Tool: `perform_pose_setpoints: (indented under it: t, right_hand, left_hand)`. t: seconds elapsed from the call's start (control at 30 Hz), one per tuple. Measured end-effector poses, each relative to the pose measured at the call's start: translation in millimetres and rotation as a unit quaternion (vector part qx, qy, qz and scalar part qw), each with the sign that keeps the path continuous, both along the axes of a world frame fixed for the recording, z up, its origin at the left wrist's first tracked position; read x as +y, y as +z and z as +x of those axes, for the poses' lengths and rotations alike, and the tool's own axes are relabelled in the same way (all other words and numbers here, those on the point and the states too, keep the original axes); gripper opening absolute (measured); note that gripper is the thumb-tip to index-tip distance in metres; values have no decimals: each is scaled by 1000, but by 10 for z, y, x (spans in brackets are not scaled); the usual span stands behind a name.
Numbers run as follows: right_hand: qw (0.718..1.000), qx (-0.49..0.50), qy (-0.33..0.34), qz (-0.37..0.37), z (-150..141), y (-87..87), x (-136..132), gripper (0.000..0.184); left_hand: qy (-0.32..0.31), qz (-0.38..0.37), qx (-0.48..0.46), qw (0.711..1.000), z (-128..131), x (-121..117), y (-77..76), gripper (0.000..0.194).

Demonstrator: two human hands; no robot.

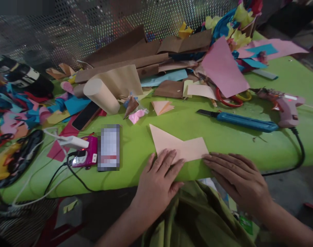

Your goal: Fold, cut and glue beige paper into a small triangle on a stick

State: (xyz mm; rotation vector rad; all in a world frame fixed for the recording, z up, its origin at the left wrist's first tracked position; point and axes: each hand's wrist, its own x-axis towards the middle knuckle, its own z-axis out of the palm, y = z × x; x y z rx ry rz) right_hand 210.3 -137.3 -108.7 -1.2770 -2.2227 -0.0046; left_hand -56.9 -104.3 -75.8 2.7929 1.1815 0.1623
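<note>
A folded sheet of pale peach paper (182, 149) lies flat near the front edge of the green table, one corner pointing up to the left. My left hand (158, 178) rests on its lower left part, fingers spread and pressing down. With fingers stretched out side by side, my right hand (238, 178) touches the paper's right corner with its fingertips. Beyond the paper sits a small folded peach paper piece (162, 107). A blue utility knife (246, 121), its blade out, lies past my right hand.
A pink glue gun (290, 106) stands at the right, its black cord hanging over the edge. Red-handled scissors (230, 99) lie under pink paper. At left are a phone (108, 147), a magenta power adapter (90, 151) with cables, and a paper roll (102, 96). Cardboard scraps (135, 51) fill the back.
</note>
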Motion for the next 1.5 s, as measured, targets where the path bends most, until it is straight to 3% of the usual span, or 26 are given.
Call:
perform_pose_setpoints:
  t: [0.2, 0.37, 0.5, 0.6, 0.7, 0.8, 0.87, 1.0, 1.17, 1.5]
  right_hand:
    - [1000, 19, 2, -13, -44, 77, 87, 20]
    - [1000, 15, 16, -10, -48, 160, 141, 16]
    - [999, -18, 22, -16, -49, 200, 295, 10]
    - [998, -45, 4, -38, -49, 163, 497, 21]
    - [996, -42, 25, -81, -42, 104, 672, 47]
    - [995, -24, 47, -89, -48, 101, 734, 55]
    - [996, -16, 41, -75, -64, 136, 703, 50]
    - [998, 26, 45, -21, -97, 171, 521, 20]
    - [997, 55, 46, 40, -82, 43, 228, 28]
    - [996, 83, -8, -9, 63, 39, 55, 23]
  left_hand:
    - [53, 18, 12, 998, -258, -21, 19, 45]
    - [46, 29, 33, 998, -333, -85, -51, 60]
    - [46, 0, 5, 999, -312, -74, -29, 52]
    - [59, -20, -29, 998, -260, -16, 10, 48]
    - [59, -37, -62, 996, -208, 70, 36, 55]
    - [57, -68, -99, 991, -191, 151, 45, 64]
    - [57, -96, -121, 986, -203, 184, 41, 66]
    - [62, -127, -162, 977, -250, 200, 19, 67]
    - [41, -136, -160, 977, -276, 207, 27, 62]
    - [21, -103, -96, 990, -251, 222, 66, 50]
